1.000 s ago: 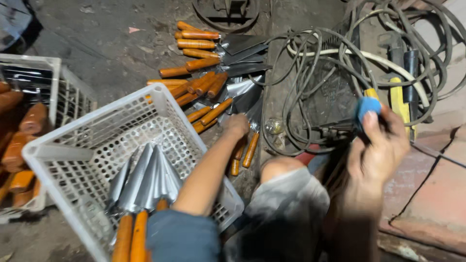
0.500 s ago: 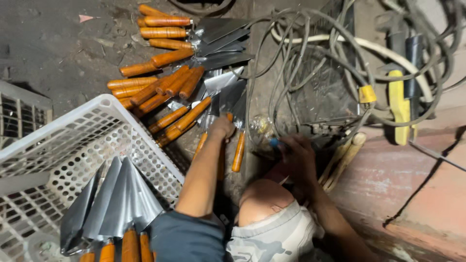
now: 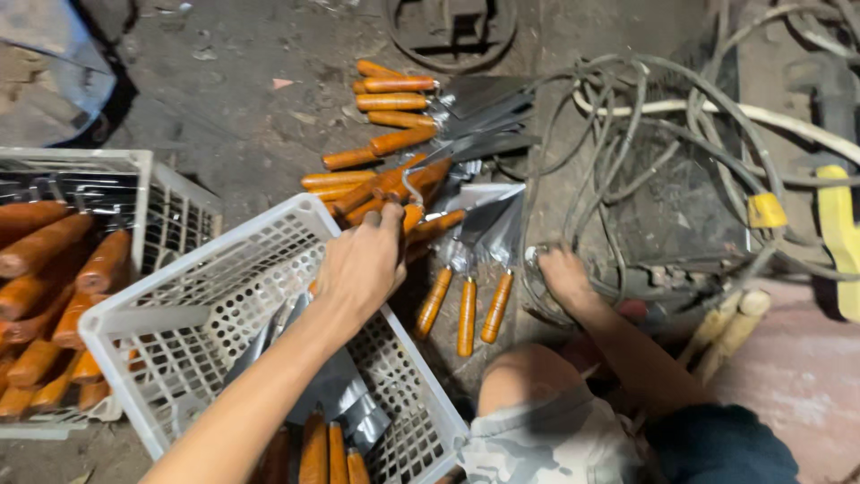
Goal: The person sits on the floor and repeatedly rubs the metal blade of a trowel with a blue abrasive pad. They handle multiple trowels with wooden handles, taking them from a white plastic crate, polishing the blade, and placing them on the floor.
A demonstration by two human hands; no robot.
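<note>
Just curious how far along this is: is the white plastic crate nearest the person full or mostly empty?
Mostly empty. The white plastic crate holds a few orange-handled trowels at its near end; bare mesh floor shows elsewhere.

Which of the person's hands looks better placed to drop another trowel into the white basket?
Left hand, probably: it grips a trowel right at the basket rim. The right hand rests by the cables.

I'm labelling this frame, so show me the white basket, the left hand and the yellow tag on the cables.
white basket [image 3: 193,278], head view, on its near top rim.
left hand [image 3: 363,264], head view, on the back of the hand.
yellow tag [image 3: 767,211], head view, on its flat face.
</note>
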